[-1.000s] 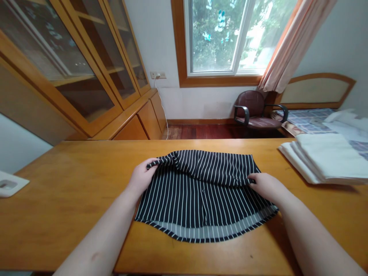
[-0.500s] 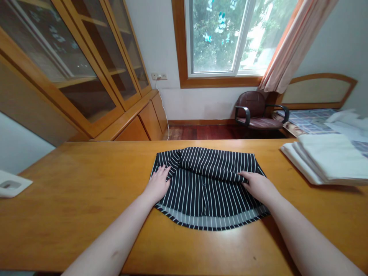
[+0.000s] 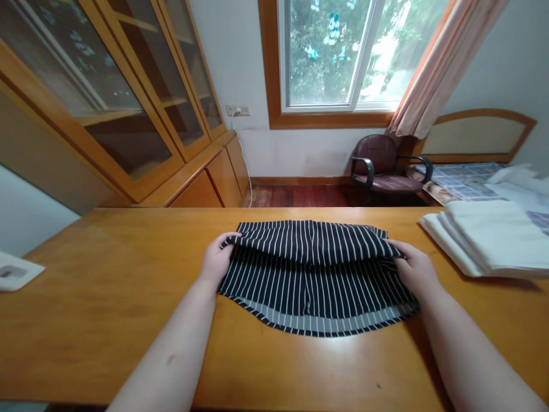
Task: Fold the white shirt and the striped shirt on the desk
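A black shirt (image 3: 295, 286) with white stripes lies folded on the wooden table, its curved hem toward me and a strip of the paler inside showing. My left hand (image 3: 217, 257) pinches the left end of the folded-over upper layer. At the right end of that same layer, my right hand (image 3: 414, 269) grips the cloth between thumb and fingers. Between the two hands the upper layer's edge is lifted slightly and sags in the middle over the lower part. Some fingertips are hidden by the cloth.
Stacked white folded cloths (image 3: 493, 240) lie on the table (image 3: 128, 320) at the right. A white object with a slot (image 3: 19, 272) sits at the left edge. Beyond the table are a maroon armchair (image 3: 377, 163), a bed and a glass-door cabinet (image 3: 171, 154).
My left hand has gone from lying flat on the shirt to gripping its left fold end. My right hand has moved right to the other end, and the upper layer is spread wider.
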The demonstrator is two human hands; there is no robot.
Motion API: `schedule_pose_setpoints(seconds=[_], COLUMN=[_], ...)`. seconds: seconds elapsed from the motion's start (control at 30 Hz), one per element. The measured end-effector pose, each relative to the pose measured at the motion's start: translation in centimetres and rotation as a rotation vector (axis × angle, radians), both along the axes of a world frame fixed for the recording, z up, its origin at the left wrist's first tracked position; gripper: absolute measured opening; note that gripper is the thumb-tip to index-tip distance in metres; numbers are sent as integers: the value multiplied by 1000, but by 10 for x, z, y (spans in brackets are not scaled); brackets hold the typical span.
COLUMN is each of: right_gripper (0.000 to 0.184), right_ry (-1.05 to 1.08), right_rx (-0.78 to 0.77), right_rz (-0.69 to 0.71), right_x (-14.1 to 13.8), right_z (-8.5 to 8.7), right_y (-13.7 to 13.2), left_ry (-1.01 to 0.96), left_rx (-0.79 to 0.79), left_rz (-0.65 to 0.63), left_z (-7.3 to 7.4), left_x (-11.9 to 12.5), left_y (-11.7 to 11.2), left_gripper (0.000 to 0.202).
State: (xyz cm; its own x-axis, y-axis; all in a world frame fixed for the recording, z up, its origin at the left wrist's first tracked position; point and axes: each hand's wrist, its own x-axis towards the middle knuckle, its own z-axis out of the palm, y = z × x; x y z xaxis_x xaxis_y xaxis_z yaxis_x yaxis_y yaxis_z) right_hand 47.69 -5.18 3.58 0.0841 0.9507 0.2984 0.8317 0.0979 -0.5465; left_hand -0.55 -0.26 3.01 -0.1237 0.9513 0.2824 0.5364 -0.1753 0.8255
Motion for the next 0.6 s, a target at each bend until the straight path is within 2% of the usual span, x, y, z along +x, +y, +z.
schedule_pose_setpoints(seconds=[0.1, 0.2, 0.27, 0.33, 0.4, 0.5, 0.6], right_gripper=[34, 26, 33, 51, 64, 74, 79], right_ry=[53, 15, -63, -144, -232, -364, -410], right_rx=[-133, -429, -575, -598, -549, -500, -498], right_rz=[109, 185, 165, 146, 153, 177, 192], right_x=[26, 33, 29, 23, 17, 10, 5], right_z=[12, 13, 8, 2, -5, -13, -20], right_y=[-6, -8, -9, -10, -12, -16, -16], left_ry=[-30, 105, 233, 345, 446, 609, 754], left_rx=[-128, -437, -576, -588, -524, -469, -499], left_rz=[-149, -370, -475, -488, -451, -467, -521], left_z=[22, 35, 38, 36, 33, 28, 21], left_x=[-24, -32, -28, -20, -9, 7, 17], left_y=[-9, -15, -18, -21, -25, -33, -36], left_gripper=[26, 27, 34, 43, 50, 69, 91])
